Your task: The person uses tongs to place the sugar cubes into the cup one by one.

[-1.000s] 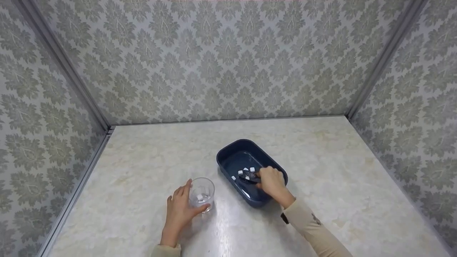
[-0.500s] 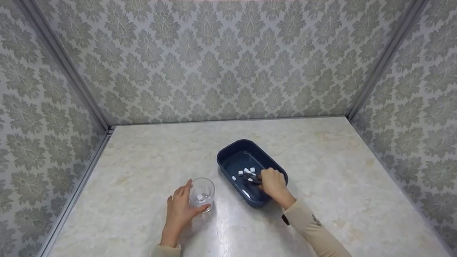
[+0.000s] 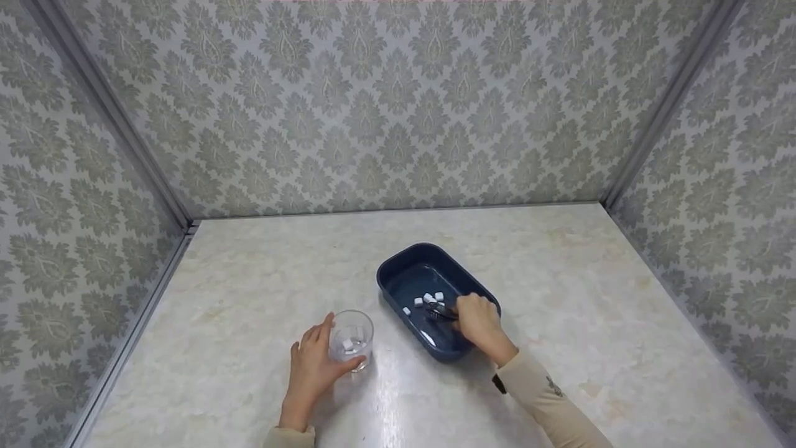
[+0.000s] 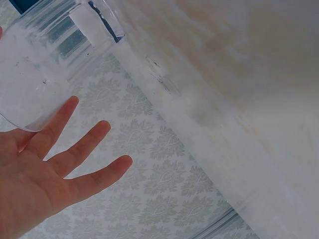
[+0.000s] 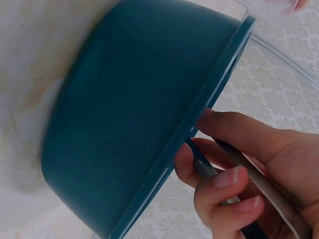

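My left hand (image 3: 314, 364) holds a clear drinking glass (image 3: 368, 336) that stands on the table, thumb on its near side and forefinger at its rim. In the left wrist view the other fingers (image 4: 89, 144) are spread away from the glass. A white cube (image 4: 87, 22) shows through its wall near the bottom. My right hand (image 3: 479, 320) grips metal tongs (image 5: 269, 191) over the dark blue basin (image 3: 413, 280). The tongs' ends reach down beside several small white cubes (image 3: 428, 298) on the basin floor. What lies between the ends cannot be told.
The basin stands at an angle on a pale marbled table (image 3: 280, 267), just right of the glass. Patterned wall panels (image 3: 398, 106) close off the back and both sides. A metal rail (image 3: 134, 333) runs along the left table edge.
The tongs have drawn back slightly to the right, and their arms have come closer together. Some white cubes near their ends have shifted. The left hand and glass have stayed put.
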Available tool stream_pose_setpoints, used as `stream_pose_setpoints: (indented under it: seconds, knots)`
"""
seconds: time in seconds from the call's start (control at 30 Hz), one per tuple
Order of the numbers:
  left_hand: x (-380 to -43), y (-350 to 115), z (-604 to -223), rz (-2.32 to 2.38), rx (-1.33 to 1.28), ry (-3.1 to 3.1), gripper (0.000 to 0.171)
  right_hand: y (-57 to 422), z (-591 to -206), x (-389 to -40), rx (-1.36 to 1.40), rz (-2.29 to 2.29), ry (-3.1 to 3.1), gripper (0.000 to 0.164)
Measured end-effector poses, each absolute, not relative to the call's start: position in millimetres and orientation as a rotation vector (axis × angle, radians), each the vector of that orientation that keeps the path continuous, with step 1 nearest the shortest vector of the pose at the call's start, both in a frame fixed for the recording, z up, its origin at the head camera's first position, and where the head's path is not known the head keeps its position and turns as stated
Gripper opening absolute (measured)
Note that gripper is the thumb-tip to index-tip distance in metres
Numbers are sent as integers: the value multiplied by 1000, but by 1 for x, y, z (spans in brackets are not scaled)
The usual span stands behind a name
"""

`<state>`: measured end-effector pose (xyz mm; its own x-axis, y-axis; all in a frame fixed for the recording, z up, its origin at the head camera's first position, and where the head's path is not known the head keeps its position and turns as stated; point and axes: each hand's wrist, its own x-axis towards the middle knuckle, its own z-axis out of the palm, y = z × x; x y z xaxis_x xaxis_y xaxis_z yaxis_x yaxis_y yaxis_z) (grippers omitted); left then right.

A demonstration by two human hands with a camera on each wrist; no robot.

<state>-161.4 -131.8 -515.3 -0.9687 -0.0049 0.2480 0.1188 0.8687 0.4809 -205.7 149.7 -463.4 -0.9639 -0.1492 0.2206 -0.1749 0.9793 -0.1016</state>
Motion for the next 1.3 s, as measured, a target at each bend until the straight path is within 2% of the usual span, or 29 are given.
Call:
stream_pose_setpoints:
  seconds: [0.27,0.47,0.73,0.97,1.3]
  knots:
    - [-161,-132,-516,-745,-98,-2794,98,151,-463,-205,252,208,-2913,30]
    - [-161,-133,-516,-758,-104,-2801,99,152,-461,-204,236,250,-2920,18]
    - [-162,-133,-517,-764,-90,-2812,99,153,-453,-198,294,280,-2866,11]
    - [-162,-133,-516,-761,-91,-2813,98,154,-444,-193,289,322,-2880,20]
    - [-161,-133,-516,-756,-104,-2798,97,156,-439,-190,267,364,-2887,20]
